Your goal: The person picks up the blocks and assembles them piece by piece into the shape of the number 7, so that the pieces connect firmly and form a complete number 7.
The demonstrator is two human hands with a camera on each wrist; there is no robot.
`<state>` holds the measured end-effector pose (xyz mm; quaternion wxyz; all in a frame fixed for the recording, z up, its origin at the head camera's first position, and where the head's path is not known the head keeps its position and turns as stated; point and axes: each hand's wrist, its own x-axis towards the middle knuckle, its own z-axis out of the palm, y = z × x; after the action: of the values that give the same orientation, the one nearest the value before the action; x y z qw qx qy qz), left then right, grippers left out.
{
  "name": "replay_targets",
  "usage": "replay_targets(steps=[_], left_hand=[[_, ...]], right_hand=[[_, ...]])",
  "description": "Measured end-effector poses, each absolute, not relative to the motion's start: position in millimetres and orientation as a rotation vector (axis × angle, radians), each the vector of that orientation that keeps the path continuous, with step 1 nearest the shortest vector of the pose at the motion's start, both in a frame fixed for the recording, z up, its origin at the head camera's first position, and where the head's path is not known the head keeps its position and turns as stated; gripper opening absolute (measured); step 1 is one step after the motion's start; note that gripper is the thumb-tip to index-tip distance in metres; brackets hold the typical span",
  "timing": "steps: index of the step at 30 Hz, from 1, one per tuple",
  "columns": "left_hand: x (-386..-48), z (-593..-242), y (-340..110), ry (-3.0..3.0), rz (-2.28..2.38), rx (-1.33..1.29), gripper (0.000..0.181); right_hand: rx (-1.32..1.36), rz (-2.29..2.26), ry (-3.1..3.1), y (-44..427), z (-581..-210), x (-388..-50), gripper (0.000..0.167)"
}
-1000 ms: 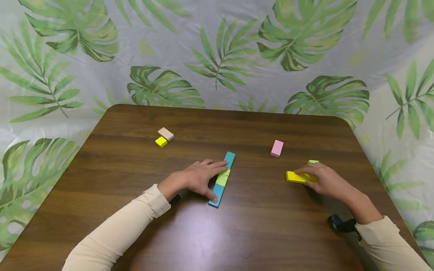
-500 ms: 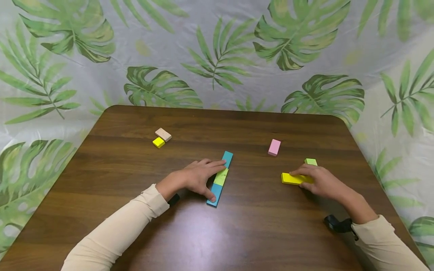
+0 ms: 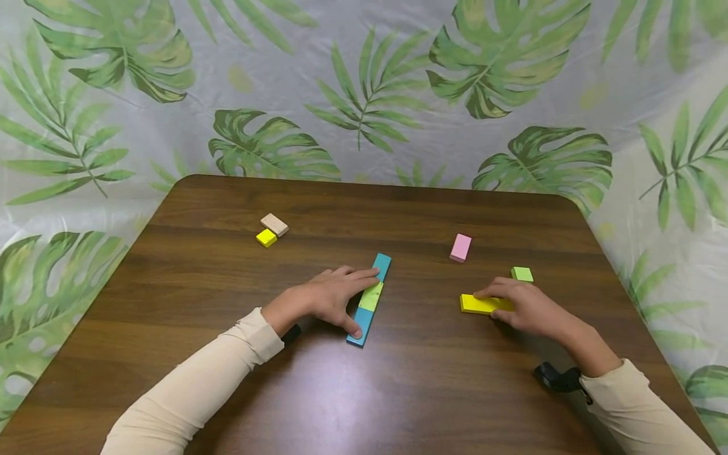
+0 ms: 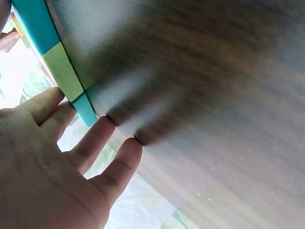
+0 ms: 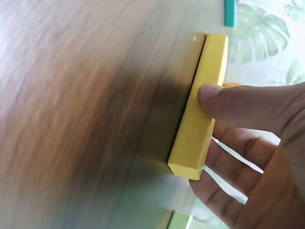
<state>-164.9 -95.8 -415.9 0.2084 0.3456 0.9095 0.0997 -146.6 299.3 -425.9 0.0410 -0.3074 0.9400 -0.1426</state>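
Note:
A straight row lies on the table in the head view: a near blue block (image 3: 362, 319), a lime-green block (image 3: 371, 297) and a far blue block (image 3: 383, 264). My left hand (image 3: 327, 300) spans the row from its left side. Its thumb rests on the near blue block and its index fingertip touches the far one; in the left wrist view the fingers (image 4: 90, 143) are fairly straight. Farther right, my right hand (image 3: 529, 306) holds a long yellow block (image 3: 474, 304) by its long sides. The right wrist view shows the thumb (image 5: 228, 102) against it, fingers opposite.
Behind the right hand lies a small light-green block (image 3: 521, 274). A pink block (image 3: 461, 247) is farther back. At back left a beige block (image 3: 275, 224) touches a small yellow block (image 3: 266, 237). A leaf-patterned curtain (image 3: 364, 82) hangs behind the wooden table (image 3: 170, 284).
My right hand has moved left with the long yellow block, so the light-green block behind it shows more. The left hand has stayed on the row.

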Motion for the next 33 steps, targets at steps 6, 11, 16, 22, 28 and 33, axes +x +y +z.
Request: replay_targets(steps=[6,11,16,22,28,33], left_hand=[[-165,-416,-96,2.527,0.288,0.960,0.104],[-165,-416,-96,2.531,0.275,0.958,0.104],[-165,-418,-96,2.531,0.279,0.961,0.104],[-164,-418,-95,2.534,0.289,0.966,0.104],[-164,-417,-95,2.535,0.281,0.957,0.104],[-164,-417,-95,2.536,0.282,0.959,0.104]], right_hand=[[-1.011,-0.459,2.851,282,-426,-149,0.039],[-1.014,-0.464,2.837,270,-426,-152,0.039],[-1.025,-0.469,2.822,264,-427,-153,0.038],[-1.002,-0.452,2.805,260,-427,-153,0.037],[-1.023,-0.428,2.793,256,-426,-156,0.038],[-1.076,-0.412,2.792,246,-426,-163,0.036]])
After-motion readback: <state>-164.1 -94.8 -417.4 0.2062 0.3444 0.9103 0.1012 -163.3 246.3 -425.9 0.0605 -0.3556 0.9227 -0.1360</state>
